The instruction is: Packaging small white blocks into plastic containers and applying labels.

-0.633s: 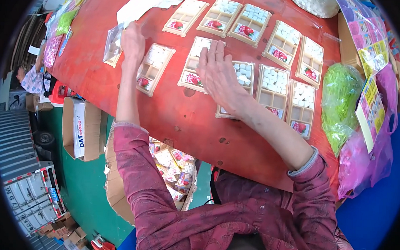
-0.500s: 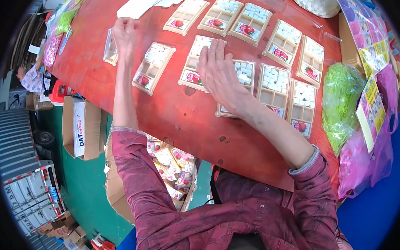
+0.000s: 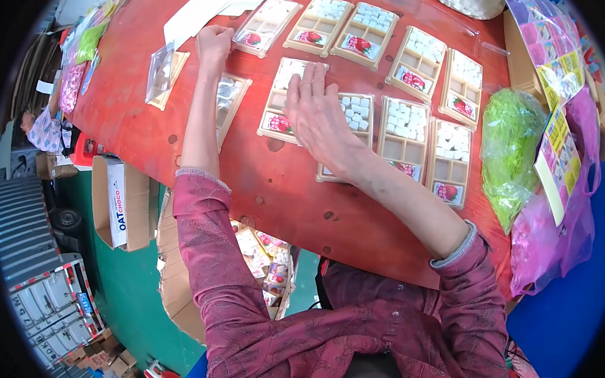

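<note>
My left hand [image 3: 214, 45] is closed near the left edge of a beige compartment tray [image 3: 266, 26]; whether anything is in its fingers is hidden. My right hand [image 3: 322, 115] lies with outstretched fingers over another beige tray [image 3: 277, 100], which holds white pieces and a card with a red fruit picture. Partly behind my left forearm sits a tray [image 3: 232, 95]. Farther left, a clear plastic cover [image 3: 160, 71] rests askew on a beige tray [image 3: 176, 68]. Beside my right hand, a tray of white cubes [image 3: 357, 112] is partly hidden by my forearm.
Several filled trays [image 3: 364, 35] stand across the red table [image 3: 248, 186]. White sheets [image 3: 195, 12] lie at the back left. A bag of green shreds [image 3: 510, 157] and a pink bag [image 3: 550, 247] line the right edge. Below stands an open carton [image 3: 170, 278] of small packs.
My left hand has moved right, away from the covered tray at far left, and its fingers have curled into a fist. My right hand stays over its tray. The view has shifted slightly.
</note>
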{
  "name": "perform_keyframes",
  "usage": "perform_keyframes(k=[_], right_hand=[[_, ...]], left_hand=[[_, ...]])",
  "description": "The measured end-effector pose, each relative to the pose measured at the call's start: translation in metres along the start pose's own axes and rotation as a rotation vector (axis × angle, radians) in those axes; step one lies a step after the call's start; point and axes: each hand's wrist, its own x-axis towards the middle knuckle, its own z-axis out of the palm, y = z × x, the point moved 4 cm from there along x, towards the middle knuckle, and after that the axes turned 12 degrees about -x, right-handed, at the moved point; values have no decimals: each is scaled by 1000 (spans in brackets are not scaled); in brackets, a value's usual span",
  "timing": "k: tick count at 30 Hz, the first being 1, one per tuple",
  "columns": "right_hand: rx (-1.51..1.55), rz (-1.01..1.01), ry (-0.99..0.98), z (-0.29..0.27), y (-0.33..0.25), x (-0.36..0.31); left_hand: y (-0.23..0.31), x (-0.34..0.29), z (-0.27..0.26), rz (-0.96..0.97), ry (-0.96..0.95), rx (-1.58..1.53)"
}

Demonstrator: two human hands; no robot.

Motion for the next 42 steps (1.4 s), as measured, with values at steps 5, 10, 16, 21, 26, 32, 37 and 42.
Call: perform_keyframes(k=[5, 10, 16, 21, 26, 32, 37, 42], right_hand=[[-8, -3, -15, 6, 4, -1], [19, -8, 3, 1, 0, 0], [21, -4, -6, 0, 1, 0], [22, -13, 14, 0, 3, -2], [28, -13, 6, -1, 2, -1], [46, 15, 20, -1, 3, -1], [25, 14, -14, -1, 1, -1], [33, 1, -27, -1, 3, -1]], left_hand=[[24, -10, 11, 169, 50, 284], [32, -25, 42, 546, -137, 349], [43, -30, 62, 416, -269, 441], [48, -32, 62, 458, -320, 499], [35, -22, 60, 569, -341, 571], [26, -20, 61, 633, -281, 578], [26, -39, 59, 668, -164, 626], [27, -44, 57, 537, -124, 714]])
